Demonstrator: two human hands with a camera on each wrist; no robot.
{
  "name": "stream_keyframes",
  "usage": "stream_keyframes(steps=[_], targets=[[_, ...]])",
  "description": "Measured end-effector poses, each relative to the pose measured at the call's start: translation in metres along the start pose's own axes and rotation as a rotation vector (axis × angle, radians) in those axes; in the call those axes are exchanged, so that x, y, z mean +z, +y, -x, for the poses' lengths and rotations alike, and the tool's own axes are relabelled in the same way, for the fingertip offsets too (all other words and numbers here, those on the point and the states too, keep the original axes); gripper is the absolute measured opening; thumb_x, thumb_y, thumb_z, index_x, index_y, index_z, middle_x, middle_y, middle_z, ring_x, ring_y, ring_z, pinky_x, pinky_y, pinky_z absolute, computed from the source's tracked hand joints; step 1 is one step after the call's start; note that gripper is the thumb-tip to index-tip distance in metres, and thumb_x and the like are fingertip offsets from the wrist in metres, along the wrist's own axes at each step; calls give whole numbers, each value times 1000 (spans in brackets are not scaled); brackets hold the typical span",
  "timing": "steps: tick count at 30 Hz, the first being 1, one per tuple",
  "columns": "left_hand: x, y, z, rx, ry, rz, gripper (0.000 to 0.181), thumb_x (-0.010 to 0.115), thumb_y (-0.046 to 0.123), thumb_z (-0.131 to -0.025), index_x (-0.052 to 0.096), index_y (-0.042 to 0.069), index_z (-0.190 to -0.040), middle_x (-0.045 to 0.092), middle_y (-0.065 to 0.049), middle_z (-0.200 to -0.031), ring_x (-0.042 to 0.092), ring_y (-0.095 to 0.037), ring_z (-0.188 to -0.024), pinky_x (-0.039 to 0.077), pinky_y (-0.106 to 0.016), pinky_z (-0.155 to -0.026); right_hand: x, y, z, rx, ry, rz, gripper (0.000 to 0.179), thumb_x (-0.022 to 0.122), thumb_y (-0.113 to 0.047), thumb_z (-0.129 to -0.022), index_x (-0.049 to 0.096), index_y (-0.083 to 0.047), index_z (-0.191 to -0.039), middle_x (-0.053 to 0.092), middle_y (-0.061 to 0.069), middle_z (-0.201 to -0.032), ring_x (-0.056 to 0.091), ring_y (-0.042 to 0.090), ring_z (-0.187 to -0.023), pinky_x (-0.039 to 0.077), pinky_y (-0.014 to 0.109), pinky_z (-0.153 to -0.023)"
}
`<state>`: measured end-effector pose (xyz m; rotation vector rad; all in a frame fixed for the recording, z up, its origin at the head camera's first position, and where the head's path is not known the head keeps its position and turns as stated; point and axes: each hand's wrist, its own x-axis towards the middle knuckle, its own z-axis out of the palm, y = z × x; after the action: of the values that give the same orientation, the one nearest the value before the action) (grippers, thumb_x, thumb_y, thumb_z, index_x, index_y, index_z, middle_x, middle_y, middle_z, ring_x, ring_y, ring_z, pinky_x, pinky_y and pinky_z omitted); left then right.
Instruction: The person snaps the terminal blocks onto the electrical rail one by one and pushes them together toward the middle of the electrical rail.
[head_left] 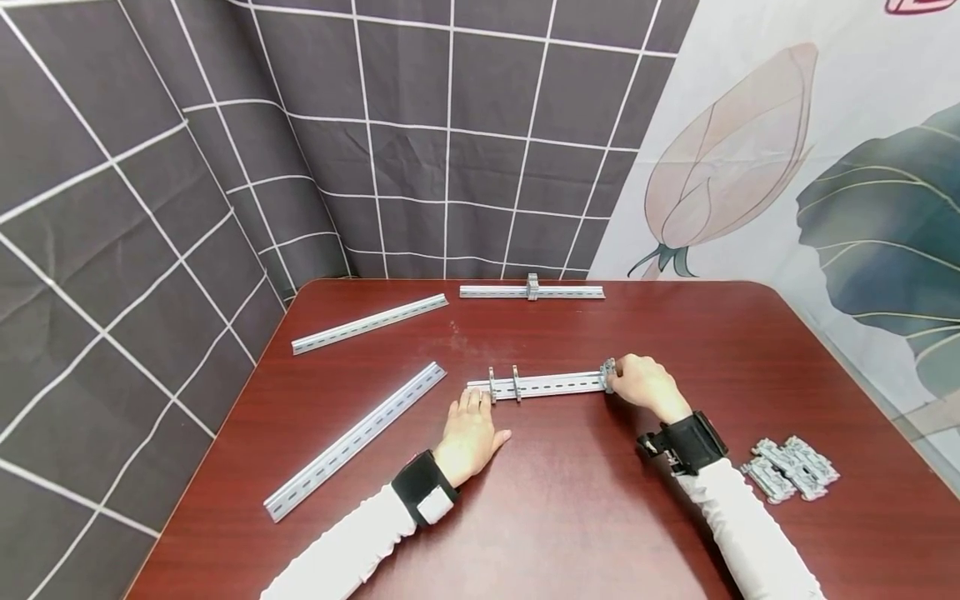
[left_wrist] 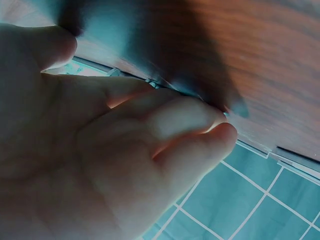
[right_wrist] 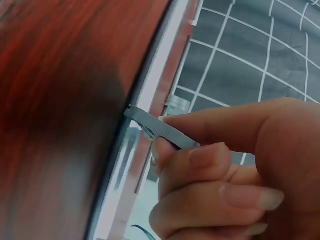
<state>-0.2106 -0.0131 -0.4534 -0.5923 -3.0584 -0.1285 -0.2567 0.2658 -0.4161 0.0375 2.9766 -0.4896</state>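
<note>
A short metal rail (head_left: 558, 384) lies across the middle of the brown table (head_left: 570, 517), with two grey clips (head_left: 504, 384) standing on it near its left end. My left hand (head_left: 474, 406) lies flat on the table, its straight fingertips resting on the rail's left end; in the left wrist view the fingers (left_wrist: 190, 125) lie against the table. My right hand (head_left: 617, 377) pinches a third grey clip (head_left: 608, 374) at the rail's right end. In the right wrist view the thumb and fingers (right_wrist: 200, 160) hold that ribbed clip (right_wrist: 160, 129) against the rail (right_wrist: 157, 80).
A long rail (head_left: 356, 437) lies slanted at the left, another (head_left: 371, 322) farther back. A fourth rail (head_left: 532, 292) carrying one clip sits at the far edge. A pile of several loose grey clips (head_left: 791, 469) lies at the right, near my right forearm.
</note>
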Motion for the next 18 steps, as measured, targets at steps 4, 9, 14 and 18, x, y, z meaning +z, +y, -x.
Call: stream_keyframes(steps=[4,9,14,18], targets=[[-1,1,0,-1,-13,2,67,61,45,-90,50,-4,-134,55,-19,-136,48,-30,-132,40,-43,-106,-2,1,-2,0,19,-2,25,53,-21,-86,56,-12,-64,54,7,-67,53,27,-66,39,37,-55],[-1,0,-1,-5,-17,-1,67,61,45,-90,50,-4,-135,55,-19,-137,48,-30,-132,39,-43,-106,-3,1,-5,-9,3,-9,24,53,-20,-85,53,-13,-62,49,4,-63,49,24,-64,36,35,-54],[-1,-1,-1,-12,-33,0,68,60,46,-90,49,-3,-136,53,-19,-139,46,-30,-134,38,-42,-107,-3,-1,-9,-21,-37,-10,26,52,-21,-85,49,-15,-60,44,1,-61,47,21,-62,34,33,-54],[-3,-1,-1,-7,-31,-13,68,61,46,-90,49,-3,-135,54,-18,-138,47,-30,-133,39,-42,-107,-4,0,-9,-46,-56,-11,27,54,-18,-82,46,-17,-57,42,-2,-57,44,18,-59,32,30,-53]])
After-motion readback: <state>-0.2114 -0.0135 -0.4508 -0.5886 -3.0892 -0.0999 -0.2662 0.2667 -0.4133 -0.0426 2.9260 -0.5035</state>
